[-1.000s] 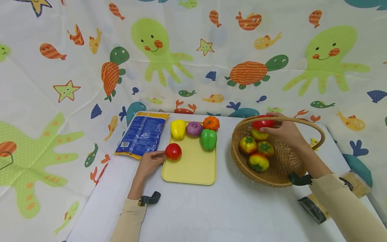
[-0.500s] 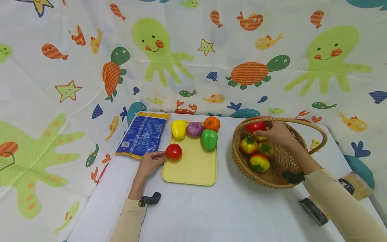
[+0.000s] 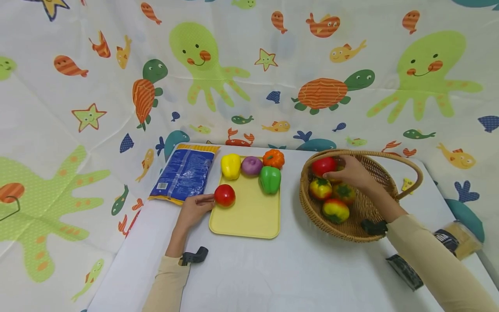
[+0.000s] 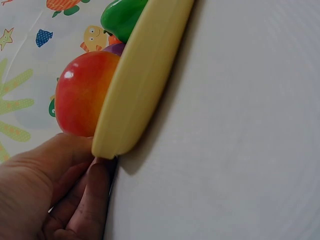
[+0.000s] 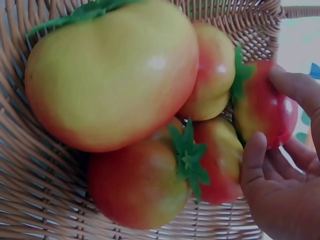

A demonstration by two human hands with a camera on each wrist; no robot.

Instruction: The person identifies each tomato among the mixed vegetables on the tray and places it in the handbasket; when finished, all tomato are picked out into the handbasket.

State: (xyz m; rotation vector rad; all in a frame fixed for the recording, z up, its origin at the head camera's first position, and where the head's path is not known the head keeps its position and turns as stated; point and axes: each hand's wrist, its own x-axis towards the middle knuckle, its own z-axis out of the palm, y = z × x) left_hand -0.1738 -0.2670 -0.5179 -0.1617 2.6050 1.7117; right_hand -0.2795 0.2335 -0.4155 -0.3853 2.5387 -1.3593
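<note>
In the head view, my left hand (image 3: pixel 195 210) grips the left edge of a yellow tray (image 3: pixel 245 223). The left wrist view has the thumb (image 4: pixel 75 150) on the rim and fingers below it. Close to that thumb, a red round fruit (image 3: pixel 225 196) sits on the tray. My right hand (image 3: pixel 351 173) is inside a wicker basket (image 3: pixel 339 235), holding a red tomato (image 3: pixel 322 167) between thumb and fingers. That tomato's green leafy top shows in the right wrist view. Other red-yellow tomatoes, such as the large one (image 5: pixel 115 75), lie beneath and beside it.
Along the tray's back and right lie a yellow pepper (image 3: pixel 231 166), purple onion (image 3: pixel 251 166), orange pumpkin (image 3: pixel 273 159) and green pepper (image 3: pixel 270 180). A blue packet (image 3: pixel 183 173) lies left. Right of the basket are a clear-tan package (image 3: pixel 461 240) and a dark packet (image 3: pixel 405 272).
My right hand has moved left and slightly toward me within the basket, carrying the red tomato over to the basket's left side. My left hand stays at the tray edge.
</note>
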